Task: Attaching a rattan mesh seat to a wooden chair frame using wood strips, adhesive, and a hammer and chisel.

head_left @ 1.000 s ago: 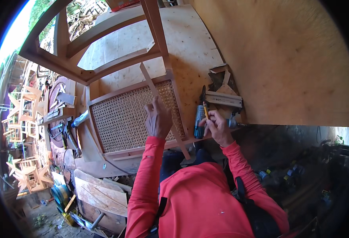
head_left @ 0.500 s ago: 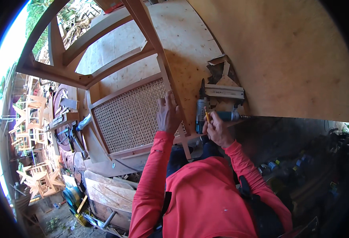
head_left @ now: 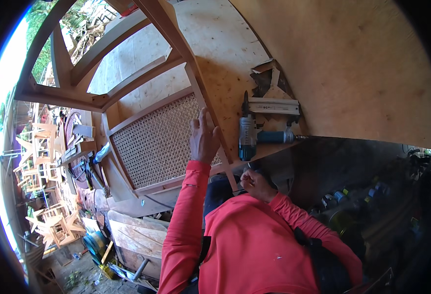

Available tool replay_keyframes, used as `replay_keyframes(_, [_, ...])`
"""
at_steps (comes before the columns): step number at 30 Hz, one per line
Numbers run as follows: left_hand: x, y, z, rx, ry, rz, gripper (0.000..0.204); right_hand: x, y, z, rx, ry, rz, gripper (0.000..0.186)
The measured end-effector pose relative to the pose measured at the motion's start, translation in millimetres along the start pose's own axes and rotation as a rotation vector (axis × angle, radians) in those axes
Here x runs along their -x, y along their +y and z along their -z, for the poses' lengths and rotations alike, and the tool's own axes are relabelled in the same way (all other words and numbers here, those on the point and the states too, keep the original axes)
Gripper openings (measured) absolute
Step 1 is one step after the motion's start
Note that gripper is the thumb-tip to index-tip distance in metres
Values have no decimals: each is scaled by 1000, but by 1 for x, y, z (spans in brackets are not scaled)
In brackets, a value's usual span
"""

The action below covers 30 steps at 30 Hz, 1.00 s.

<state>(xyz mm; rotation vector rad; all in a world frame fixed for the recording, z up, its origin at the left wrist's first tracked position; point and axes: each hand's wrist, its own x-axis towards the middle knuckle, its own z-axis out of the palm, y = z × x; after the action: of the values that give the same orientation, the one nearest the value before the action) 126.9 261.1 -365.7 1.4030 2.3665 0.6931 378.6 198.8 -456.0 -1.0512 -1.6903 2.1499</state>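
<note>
A wooden chair frame lies on the workbench, with a woven cane panel set in its back. My left hand rests on the panel's right-hand rail, its fingers stretched out and apart rather than wrapped round the wood. Low in front of my waist, my right hand is closed on a pencil, of which only a small tip shows past the fingers. Just beyond it on the bench lies a teal and grey pneumatic nailer, its handle toward the right and its magazine beyond.
A large plywood sheet fills the far right. Left of the frame are hand tools and wood offcuts. Stacked unfinished stools stand farther left. A worn board leans below the bench, and cans sit in shadow at right.
My right hand has drawn down and left toward my waist, and the pencil, upright and visible before, is now mostly hidden. My left hand stays on the rail.
</note>
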Motion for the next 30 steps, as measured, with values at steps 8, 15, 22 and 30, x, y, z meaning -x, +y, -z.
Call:
replay_keyframes(8, [-1, -8, -4, -10, 28, -54, 82, -9, 6, -11, -105, -47, -97, 35])
replay_keyframes(15, [1, -6, -3, 1, 18, -39, 81, -8, -7, -8, -165, -89, -169, 33])
replay_keyframes(22, [0, -6, -3, -7, 25, -45, 82, -15, -4, -11, 132, -78, -76, 26])
replay_keyframes(30, [-1, -7, -4, -3, 19, -44, 81, -20, 1, -12, 88, -108, -113, 25])
